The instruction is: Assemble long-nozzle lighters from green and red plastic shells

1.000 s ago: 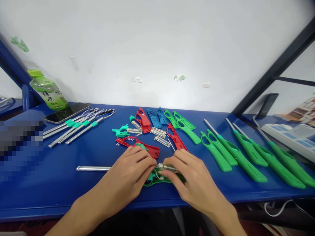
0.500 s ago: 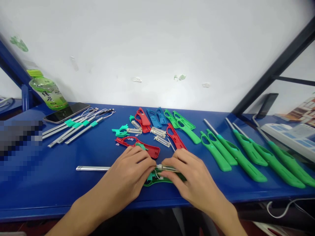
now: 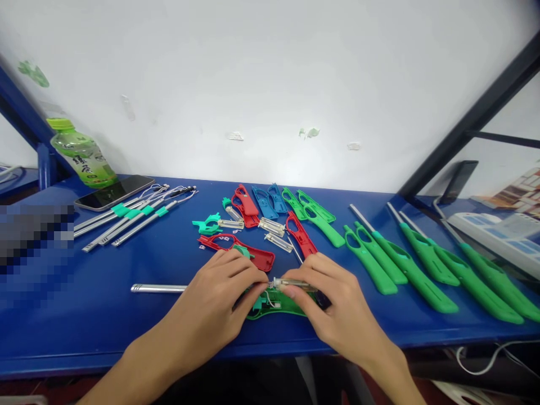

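A green lighter half-shell lies open side up at the front of the table, with a white wire and a teal part inside. A metal tube sticks out to its left, partly behind my left hand. That hand is closed in a pinch at the shell's upper edge; what its fingertips hold is too small to make out. My right hand grips a clear fuel tank between thumb and fingers, just above the shell. The tank's white valve end points at the left fingertips.
Behind the hands lie red half-shells, blue half-shells, green half-shells and clear tanks. Metal tubes with wires, a phone and a bottle are left. Several green lighters lie right.
My right hand has shifted the fuel tank slightly right and up, opening a small gap from the left fingertips. More of the green shell shows. My left hand stays nearly still.
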Demonstrator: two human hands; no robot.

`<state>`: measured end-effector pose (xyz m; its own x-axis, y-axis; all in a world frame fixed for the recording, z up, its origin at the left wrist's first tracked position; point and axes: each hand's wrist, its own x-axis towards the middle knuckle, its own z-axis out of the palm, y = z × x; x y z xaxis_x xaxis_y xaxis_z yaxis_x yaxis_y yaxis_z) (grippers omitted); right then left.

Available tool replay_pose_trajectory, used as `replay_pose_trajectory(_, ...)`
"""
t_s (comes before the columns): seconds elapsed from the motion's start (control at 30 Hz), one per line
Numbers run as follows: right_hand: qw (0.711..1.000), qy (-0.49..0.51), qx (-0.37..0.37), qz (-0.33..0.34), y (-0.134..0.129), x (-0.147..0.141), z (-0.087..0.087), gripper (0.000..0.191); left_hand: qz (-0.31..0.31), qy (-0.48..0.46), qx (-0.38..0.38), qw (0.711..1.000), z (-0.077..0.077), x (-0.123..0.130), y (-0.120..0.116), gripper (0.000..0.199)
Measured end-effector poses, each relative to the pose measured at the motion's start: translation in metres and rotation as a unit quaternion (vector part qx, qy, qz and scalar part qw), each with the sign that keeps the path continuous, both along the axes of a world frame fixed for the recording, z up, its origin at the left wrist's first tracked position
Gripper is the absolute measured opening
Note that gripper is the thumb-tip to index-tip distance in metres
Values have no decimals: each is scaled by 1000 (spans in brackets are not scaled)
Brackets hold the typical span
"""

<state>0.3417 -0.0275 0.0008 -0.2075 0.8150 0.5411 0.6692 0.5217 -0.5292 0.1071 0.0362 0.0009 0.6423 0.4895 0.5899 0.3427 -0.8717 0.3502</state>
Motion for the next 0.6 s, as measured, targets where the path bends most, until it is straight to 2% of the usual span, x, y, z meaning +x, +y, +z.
replay_pose_trajectory(0.4, 1000, -5, 11, 24, 0, 1, -3, 13, -11, 1, 14, 1000, -3, 0, -1, 15)
replay_pose_trajectory(0.53, 1000, -12, 15, 12, -1, 1, -4, 10, -8, 9, 8, 1000, -3, 0, 1, 17)
replay_pose_trajectory(0.6, 999, -19, 31, -1, -1, 1, -4, 16, -1, 20, -4, 1000, -2, -2, 2, 17)
